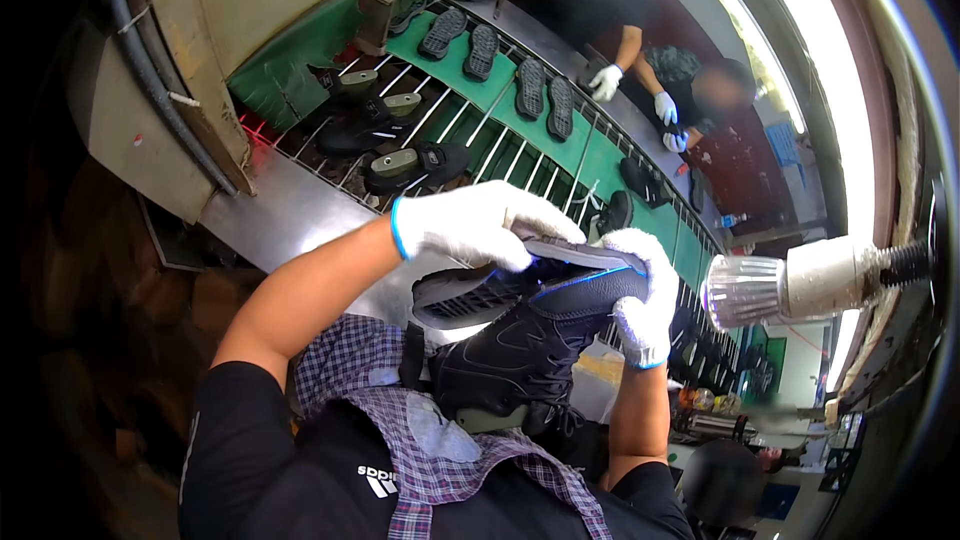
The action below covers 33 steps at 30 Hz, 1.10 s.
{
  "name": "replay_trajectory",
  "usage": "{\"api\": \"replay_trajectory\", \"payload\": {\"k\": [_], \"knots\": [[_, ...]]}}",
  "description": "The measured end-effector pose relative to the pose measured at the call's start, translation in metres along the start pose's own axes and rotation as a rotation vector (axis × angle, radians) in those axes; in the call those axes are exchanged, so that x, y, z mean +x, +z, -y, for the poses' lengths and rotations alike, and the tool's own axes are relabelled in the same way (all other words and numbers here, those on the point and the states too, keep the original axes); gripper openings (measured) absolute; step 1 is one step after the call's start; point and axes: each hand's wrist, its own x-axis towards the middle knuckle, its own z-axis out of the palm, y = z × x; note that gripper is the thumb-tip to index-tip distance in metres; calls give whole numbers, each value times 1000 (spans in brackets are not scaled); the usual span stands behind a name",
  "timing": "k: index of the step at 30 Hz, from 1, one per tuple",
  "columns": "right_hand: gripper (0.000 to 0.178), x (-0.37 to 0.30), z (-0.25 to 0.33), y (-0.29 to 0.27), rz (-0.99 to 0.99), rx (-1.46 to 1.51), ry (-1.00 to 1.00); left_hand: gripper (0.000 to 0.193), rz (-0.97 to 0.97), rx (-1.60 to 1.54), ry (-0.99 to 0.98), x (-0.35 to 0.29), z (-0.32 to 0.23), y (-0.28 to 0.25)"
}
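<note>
Close in front of my chest is a black lace-up shoe [515,350], tilted, with a greenish last [490,418] showing at its opening. A dark treaded sole [455,298] lies against the toe end and stands away from the rest of the shoe. My left hand [490,225], in a white glove, grips the sole's edge from above, its fingers bent. My gloved right hand [648,300] wraps the toe end, where sole and upper meet. A blue glow runs along the upper's edge there. Part of the sole is hidden behind the left fingers.
Beyond my hands runs a rack of metal rods [490,140] with green sheets, bearing several soles [530,90] and shoes on lasts [415,165]. A bulb [745,290] juts in at the right. Two co-workers [600,0] with gloved hands stand across the rack.
</note>
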Motion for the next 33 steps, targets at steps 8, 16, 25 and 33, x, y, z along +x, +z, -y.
{"api": "replay_trajectory", "payload": {"k": [8,16,25,33], "knots": [[79,-16,35,7,-58,-47,60,71,125,-362,-103,16,24,-6],[65,8,45,34,-45,-76,92,72,-91,452,-188,-69,-54,32],[103,41,54,101,-154,316,50,88,-368,594,193,-138,-46,39],[66,35,0,195,-401,856,573,91,-440,727,364,-138,-81,-21]]}}
